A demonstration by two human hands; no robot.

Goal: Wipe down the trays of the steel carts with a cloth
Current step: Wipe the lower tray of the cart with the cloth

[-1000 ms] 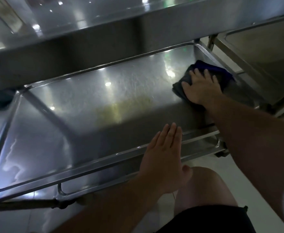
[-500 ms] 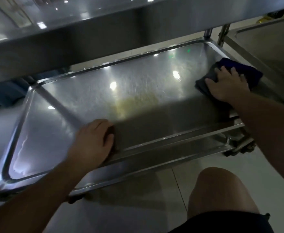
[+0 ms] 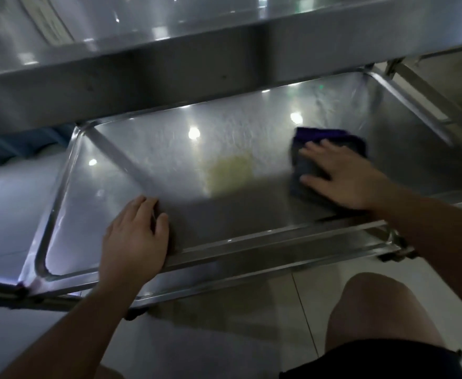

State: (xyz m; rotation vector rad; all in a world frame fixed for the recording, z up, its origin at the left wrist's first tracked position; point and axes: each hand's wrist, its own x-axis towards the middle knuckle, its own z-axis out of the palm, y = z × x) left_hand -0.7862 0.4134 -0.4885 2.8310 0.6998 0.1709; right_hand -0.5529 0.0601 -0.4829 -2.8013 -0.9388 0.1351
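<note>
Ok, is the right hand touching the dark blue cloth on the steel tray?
Touching. The head view shows the right hand pressed flat on the dark blue cloth, fingers spread across it.

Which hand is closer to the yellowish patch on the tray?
It is close, but probably the right hand, flat on the cloth to the right of the yellowish patch. The left hand grips the tray's near rim, below-left of the patch.

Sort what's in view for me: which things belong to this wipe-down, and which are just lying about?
In the job:
- cloth, pressed flat under the right hand
- lower tray being wiped
- left hand, gripping the tray's front rim
- yellowish patch mid-tray

Just there:
- upper tray overhead
- neighbouring cart, far right
- floor tiles
</note>
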